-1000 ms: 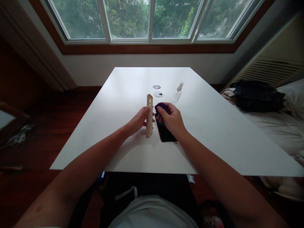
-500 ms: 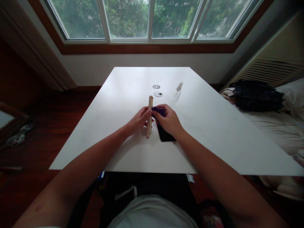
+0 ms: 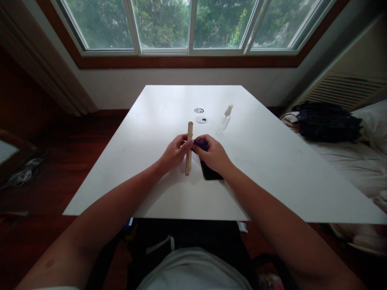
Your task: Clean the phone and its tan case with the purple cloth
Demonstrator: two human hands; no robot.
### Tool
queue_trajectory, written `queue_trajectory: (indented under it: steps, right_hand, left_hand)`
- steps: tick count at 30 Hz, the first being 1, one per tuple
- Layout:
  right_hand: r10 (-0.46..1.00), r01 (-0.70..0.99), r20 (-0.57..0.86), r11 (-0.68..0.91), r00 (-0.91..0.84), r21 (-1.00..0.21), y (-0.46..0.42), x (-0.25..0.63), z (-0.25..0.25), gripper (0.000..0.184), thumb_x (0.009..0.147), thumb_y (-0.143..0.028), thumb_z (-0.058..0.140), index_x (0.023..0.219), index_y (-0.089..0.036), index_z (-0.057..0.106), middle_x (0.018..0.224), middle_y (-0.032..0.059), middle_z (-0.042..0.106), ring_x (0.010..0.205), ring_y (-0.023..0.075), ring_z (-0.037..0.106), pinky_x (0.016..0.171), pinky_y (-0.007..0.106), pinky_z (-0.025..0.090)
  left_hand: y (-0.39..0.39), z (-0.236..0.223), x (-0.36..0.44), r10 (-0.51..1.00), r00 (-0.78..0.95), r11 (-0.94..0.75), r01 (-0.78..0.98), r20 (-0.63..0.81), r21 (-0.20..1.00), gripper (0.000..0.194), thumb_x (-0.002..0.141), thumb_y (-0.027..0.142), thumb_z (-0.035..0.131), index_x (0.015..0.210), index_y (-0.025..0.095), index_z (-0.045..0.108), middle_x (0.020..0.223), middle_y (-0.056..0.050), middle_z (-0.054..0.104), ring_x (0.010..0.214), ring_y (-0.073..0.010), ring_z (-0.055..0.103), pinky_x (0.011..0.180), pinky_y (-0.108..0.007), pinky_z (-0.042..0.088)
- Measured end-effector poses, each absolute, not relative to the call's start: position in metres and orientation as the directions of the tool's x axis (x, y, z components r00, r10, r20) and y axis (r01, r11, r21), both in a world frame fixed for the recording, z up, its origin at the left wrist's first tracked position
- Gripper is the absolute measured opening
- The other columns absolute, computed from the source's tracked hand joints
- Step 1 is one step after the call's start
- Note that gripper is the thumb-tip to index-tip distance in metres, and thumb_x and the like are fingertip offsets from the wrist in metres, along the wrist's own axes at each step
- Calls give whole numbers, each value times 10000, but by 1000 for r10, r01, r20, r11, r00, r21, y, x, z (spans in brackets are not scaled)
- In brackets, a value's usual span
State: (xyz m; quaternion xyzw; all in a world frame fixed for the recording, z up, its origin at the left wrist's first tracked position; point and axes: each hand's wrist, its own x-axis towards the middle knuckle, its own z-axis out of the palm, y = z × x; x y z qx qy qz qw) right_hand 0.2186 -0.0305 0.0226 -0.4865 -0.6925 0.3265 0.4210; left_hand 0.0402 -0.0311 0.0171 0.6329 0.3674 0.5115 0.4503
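Since the earlier frame, the right hand [image 3: 213, 154] has shifted left, bringing its pinched purple cloth [image 3: 201, 145] up against the beige phone case [image 3: 189, 155], which the left hand's [image 3: 177, 152] fingers grip edge-on above the table's [image 3: 169, 201] near half. Black phone [image 3: 211, 172] lies under the right hand; clear spray bottle's [image 3: 225, 119] farther off.

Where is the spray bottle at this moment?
In the head view, the clear spray bottle is on the white table, beyond the right hand and right of the nearer round disc.
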Motion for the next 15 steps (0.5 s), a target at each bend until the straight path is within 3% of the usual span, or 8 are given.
queue_trajectory:
  steps: [15]
  right_hand:
    - [910,546,286,410,-301,-731,-33,219,24,218,868,-395,697,1032,-256,656,891,20,742,771,207,670,712,330,485]
  left_hand:
    - [-28,16,40,940,136,-317,4,314,948,521,924,642,586,1072,149,667,947,-65,644,853,-168,567,771,-292,461]
